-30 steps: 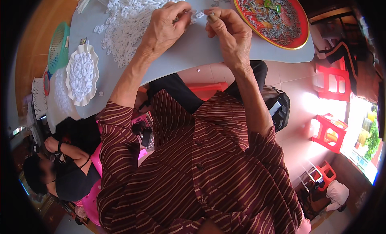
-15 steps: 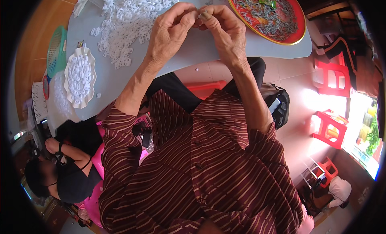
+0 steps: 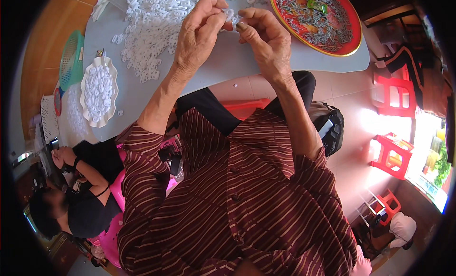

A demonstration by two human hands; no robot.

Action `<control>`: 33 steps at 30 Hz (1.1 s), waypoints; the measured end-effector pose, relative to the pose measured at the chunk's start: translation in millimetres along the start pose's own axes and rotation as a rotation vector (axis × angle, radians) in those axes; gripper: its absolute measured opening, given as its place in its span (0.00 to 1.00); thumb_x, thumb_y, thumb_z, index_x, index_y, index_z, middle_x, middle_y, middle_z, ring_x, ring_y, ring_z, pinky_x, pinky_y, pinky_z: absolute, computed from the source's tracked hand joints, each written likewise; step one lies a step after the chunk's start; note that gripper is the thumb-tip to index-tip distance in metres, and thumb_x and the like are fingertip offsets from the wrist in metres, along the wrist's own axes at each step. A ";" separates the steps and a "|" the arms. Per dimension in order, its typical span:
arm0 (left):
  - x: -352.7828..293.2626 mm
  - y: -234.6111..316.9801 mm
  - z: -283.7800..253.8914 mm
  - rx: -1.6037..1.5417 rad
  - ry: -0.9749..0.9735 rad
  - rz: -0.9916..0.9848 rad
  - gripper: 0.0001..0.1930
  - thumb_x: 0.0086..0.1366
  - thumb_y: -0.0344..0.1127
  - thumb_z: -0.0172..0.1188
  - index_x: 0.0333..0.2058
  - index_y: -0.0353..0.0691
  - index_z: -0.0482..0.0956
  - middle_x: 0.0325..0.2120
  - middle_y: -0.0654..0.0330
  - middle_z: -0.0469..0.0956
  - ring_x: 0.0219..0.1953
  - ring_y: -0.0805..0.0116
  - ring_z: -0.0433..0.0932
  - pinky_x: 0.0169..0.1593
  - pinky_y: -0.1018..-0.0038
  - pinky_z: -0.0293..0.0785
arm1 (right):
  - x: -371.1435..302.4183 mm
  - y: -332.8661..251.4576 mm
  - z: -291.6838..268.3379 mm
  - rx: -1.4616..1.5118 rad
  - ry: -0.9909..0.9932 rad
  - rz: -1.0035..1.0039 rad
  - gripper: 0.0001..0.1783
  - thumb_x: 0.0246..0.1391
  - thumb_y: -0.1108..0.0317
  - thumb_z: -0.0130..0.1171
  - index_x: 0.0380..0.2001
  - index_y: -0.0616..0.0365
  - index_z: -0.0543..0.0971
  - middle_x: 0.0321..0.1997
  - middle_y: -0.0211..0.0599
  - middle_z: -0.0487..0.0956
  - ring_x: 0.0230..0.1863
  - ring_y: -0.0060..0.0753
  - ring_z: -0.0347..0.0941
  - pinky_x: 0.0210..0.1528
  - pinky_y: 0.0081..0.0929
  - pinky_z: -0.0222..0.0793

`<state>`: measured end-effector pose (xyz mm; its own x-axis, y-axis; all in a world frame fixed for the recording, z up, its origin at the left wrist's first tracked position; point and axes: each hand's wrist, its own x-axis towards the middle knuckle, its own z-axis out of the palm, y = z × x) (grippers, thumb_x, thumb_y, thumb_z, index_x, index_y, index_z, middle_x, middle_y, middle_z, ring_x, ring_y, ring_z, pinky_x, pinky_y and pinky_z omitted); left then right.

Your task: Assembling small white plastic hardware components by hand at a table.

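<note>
My 2 bare hands meet at a small, rounded white plastic piece (image 3: pixel 229 13) above the pale grey table (image 3: pixel 228 53).
My left hand (image 3: pixel 197 36) pinches it between thumb and fingers, so it lies right at that grip, on the side facing my right hand (image 3: pixel 267 43). Its long axis seems to slant down towards my right thumb, though white overlaps there and I cannot tell if it is 1 piece or 2. My right thumb and forefinger tips stand apart, just beside it; whether they clamp anything I cannot tell. Past my right hand sits the round red tray with a gold rim (image 3: pixel 351 44), full of thin grey metal bits (image 3: pixel 308 33).
</note>
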<state>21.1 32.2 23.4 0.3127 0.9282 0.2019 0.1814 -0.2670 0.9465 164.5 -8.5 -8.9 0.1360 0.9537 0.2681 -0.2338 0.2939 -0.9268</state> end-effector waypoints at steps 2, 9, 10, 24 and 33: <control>0.6 0.0 0.4 0.003 0.002 -0.003 0.12 0.62 0.33 0.48 0.43 0.35 0.70 0.29 0.62 0.74 0.33 0.76 0.70 0.42 0.80 0.65 | 0.0 -0.6 0.2 -0.001 -0.009 -0.002 0.12 0.53 0.74 0.58 0.41 0.64 0.73 0.30 0.29 0.77 0.29 0.15 0.68 0.33 0.13 0.67; 3.2 -0.1 -2.1 0.056 -0.045 0.031 0.14 0.61 0.32 0.47 0.46 0.39 0.67 0.30 0.58 0.75 0.29 0.76 0.71 0.39 0.80 0.68 | -0.5 -2.1 -0.5 0.000 -0.023 0.014 0.14 0.52 0.75 0.59 0.42 0.64 0.72 0.29 0.28 0.76 0.30 0.15 0.68 0.33 0.13 0.66; 4.1 -0.4 -3.5 0.036 -0.085 0.047 0.15 0.61 0.32 0.47 0.47 0.40 0.67 0.31 0.57 0.76 0.29 0.76 0.71 0.38 0.80 0.68 | -0.6 -2.8 -0.3 0.001 -0.023 0.014 0.14 0.52 0.75 0.59 0.42 0.64 0.72 0.29 0.28 0.76 0.30 0.15 0.68 0.33 0.13 0.66; 14.2 -3.6 -13.7 0.109 -0.160 0.051 0.15 0.62 0.33 0.46 0.48 0.40 0.66 0.34 0.55 0.76 0.29 0.75 0.71 0.38 0.79 0.70 | -0.8 -4.1 -0.6 -0.065 -0.053 0.025 0.16 0.50 0.75 0.59 0.44 0.64 0.71 0.29 0.27 0.75 0.30 0.14 0.68 0.33 0.12 0.66; 14.7 -4.2 -17.4 0.117 -0.224 0.084 0.14 0.62 0.31 0.45 0.47 0.39 0.67 0.31 0.59 0.76 0.29 0.76 0.70 0.38 0.79 0.69 | -0.8 -6.0 -0.7 -0.060 -0.067 0.049 0.17 0.50 0.76 0.59 0.44 0.64 0.70 0.28 0.28 0.75 0.29 0.14 0.68 0.32 0.13 0.66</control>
<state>8.7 51.4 26.8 0.5277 0.8242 0.2055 0.2487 -0.3813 0.8904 166.5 -11.0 -3.7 0.0610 0.9696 0.2371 -0.1798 0.2443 -0.9529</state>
